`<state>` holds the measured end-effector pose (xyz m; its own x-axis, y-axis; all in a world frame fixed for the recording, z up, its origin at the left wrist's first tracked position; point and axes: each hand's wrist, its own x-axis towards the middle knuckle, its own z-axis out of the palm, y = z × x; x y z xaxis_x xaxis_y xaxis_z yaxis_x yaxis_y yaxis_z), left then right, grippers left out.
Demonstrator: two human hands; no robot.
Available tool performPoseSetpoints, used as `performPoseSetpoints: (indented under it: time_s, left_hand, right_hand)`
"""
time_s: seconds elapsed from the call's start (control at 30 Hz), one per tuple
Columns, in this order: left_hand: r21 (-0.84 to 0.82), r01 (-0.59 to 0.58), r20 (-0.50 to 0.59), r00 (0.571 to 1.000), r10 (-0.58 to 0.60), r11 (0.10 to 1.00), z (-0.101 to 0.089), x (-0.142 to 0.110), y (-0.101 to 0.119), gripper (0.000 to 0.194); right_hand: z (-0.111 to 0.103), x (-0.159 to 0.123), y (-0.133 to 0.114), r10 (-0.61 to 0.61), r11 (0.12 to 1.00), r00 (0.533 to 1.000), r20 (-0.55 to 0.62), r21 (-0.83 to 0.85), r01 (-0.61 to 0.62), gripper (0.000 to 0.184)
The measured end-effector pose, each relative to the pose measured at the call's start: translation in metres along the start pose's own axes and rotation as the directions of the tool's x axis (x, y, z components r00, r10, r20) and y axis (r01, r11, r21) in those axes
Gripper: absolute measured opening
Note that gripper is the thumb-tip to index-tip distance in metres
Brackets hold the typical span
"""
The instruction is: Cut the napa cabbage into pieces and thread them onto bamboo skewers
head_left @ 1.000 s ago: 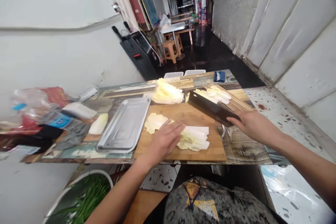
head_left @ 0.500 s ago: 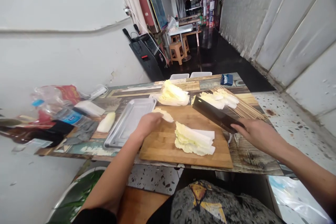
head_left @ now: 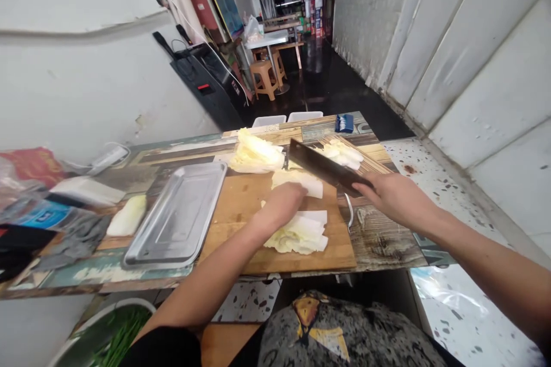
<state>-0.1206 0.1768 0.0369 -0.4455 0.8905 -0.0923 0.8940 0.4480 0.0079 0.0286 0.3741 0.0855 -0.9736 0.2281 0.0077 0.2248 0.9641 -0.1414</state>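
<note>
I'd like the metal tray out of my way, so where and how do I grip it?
Probably best by the near short rim of the metal tray, coming from your side of the table, thumb inside and fingertips under the lip. It lies flat, and the cutting board crowds its right side, the pale cabbage piece its left.

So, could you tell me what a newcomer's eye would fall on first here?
Probably the dark cleaver in the right hand, slanting over the wooden cutting board's far right corner. Next, the pale napa cabbage leaves by the left hand, and the metal tray left of the board.
</note>
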Motion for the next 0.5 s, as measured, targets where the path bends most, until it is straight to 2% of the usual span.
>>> performPoseSetpoints:
  time_s: [0.2,0.5]
  left_hand:
    - [0.031,-0.025,0.077,0.997,0.023,0.999,-0.002,-0.008,0.001,0.028]
    - [0.020,-0.003,0.077,0.997,0.001,1.000,0.000,-0.012,0.008,0.028]
  right_hand:
    - [-0.008,0.022,-0.020,-0.105,0.985,0.988,0.115,-0.123,0.119,0.037]
    - [-0.012,0.053,-0.033,-0.248,0.957,0.952,0.181,-0.108,0.269,0.034]
